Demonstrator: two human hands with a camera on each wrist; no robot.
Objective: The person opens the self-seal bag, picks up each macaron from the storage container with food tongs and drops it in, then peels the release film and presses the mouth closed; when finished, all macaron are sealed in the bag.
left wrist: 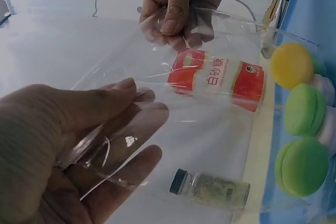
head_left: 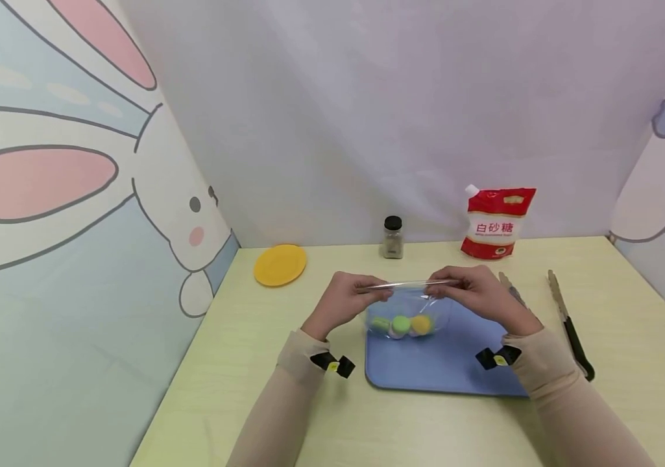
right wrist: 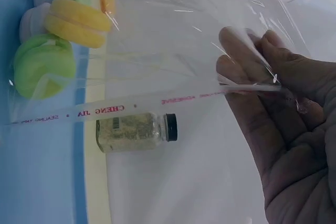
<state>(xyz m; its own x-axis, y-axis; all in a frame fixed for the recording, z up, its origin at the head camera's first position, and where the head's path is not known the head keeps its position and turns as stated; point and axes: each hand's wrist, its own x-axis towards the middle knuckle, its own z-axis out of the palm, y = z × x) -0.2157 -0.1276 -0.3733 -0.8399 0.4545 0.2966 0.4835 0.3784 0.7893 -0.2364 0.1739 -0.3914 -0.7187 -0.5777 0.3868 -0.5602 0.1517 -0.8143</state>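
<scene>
A clear plastic bag (head_left: 411,303) with several green, yellow and pale macarons (head_left: 401,324) at its bottom hangs over the blue tray (head_left: 420,373). My left hand (head_left: 345,298) pinches one upper corner of it between thumb and fingers. At the opposite upper corner, my right hand (head_left: 481,293) grips the film the same way, with the top edge stretched between both hands. A sealing strip (right wrist: 105,111) with red lettering runs along the bag in the right wrist view. A yellow macaron (left wrist: 292,65) shows through the film in the left wrist view.
Behind the tray stand a black-capped spice jar (head_left: 393,239) and a red and white sugar pouch (head_left: 498,224). A yellow plate (head_left: 280,264) lies at the back left. Tongs with a black handle (head_left: 577,347) lie right of the tray, partly behind the right sleeve.
</scene>
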